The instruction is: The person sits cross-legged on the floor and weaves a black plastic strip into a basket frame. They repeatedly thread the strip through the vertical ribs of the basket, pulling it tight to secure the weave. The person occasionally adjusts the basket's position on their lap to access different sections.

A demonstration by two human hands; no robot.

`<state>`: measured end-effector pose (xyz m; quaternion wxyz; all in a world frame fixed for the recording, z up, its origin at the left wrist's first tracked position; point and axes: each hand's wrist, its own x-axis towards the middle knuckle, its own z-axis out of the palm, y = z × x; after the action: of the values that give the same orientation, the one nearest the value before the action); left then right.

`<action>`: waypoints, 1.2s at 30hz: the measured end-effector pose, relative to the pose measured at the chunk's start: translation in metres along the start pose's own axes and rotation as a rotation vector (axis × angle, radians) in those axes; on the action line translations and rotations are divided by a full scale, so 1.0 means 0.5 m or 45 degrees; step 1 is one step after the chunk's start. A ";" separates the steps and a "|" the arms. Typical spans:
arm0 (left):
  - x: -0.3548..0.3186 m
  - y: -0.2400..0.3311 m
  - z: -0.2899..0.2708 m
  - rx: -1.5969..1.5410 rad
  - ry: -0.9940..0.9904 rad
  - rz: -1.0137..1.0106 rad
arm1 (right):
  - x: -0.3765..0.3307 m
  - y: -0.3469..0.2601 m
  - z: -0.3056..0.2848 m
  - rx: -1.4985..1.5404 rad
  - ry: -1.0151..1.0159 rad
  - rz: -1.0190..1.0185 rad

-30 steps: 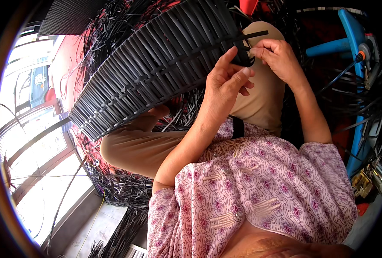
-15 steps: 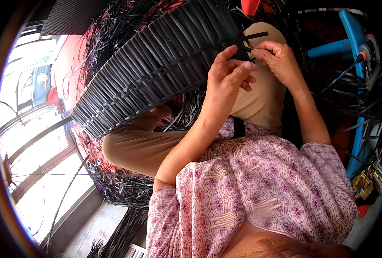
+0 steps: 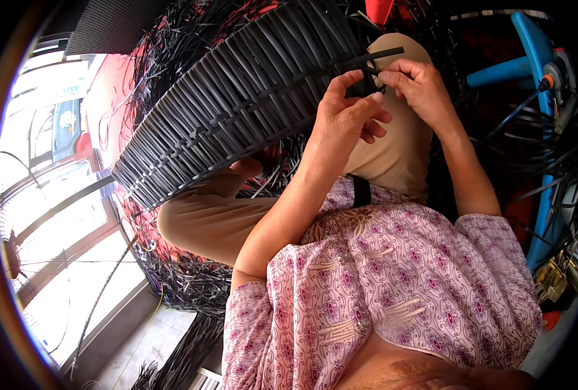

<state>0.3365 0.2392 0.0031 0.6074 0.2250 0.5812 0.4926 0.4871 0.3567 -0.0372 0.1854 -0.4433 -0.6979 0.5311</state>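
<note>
A long curved panel (image 3: pixel 282 55) of black flat strips, woven side by side with crossing bands, slants over my bent legs. One black strip (image 3: pixel 390 52) sticks out past its right end, above my knee. My right hand (image 3: pixel 421 91) is closed there, thumb and forefinger pinching a short black strip end at the panel's edge. Close beside it, my left hand (image 3: pixel 348 114) has its thumb and forefinger apart and the other fingers loosely bent. Nothing shows between them, though the fingertips reach the panel's right end.
Loose black strips (image 3: pixel 185 283) lie in tangled heaps around my legs and over the red floor covering. To the right stands a blue frame (image 3: pixel 537 58) with an orange-tipped blue tool (image 3: pixel 547 83) by it. Bright glazed doors (image 3: pixel 61 214) are at the left.
My left thumb and fingers have spread slightly from the strip end, and that hand has shifted a little. The right hand keeps its pinch almost in place.
</note>
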 end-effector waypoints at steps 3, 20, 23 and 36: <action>0.020 -0.005 -0.015 -0.034 -0.042 -0.023 | 0.003 0.005 0.000 0.069 -0.017 0.013; -0.018 -0.029 0.011 -0.610 -0.169 -0.017 | 0.032 0.018 -0.016 0.143 -0.177 0.073; -0.024 -0.024 0.014 -0.677 -0.142 -0.026 | 0.039 0.003 -0.027 0.171 -0.299 0.110; -0.033 -0.040 0.017 -1.044 -0.064 -0.185 | 0.080 -0.058 -0.055 0.088 -0.605 0.176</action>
<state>0.3538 0.2191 -0.0041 0.6939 -0.0652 0.3365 0.6333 0.4734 0.4042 -0.0091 -0.0057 -0.3461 -0.6713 0.6554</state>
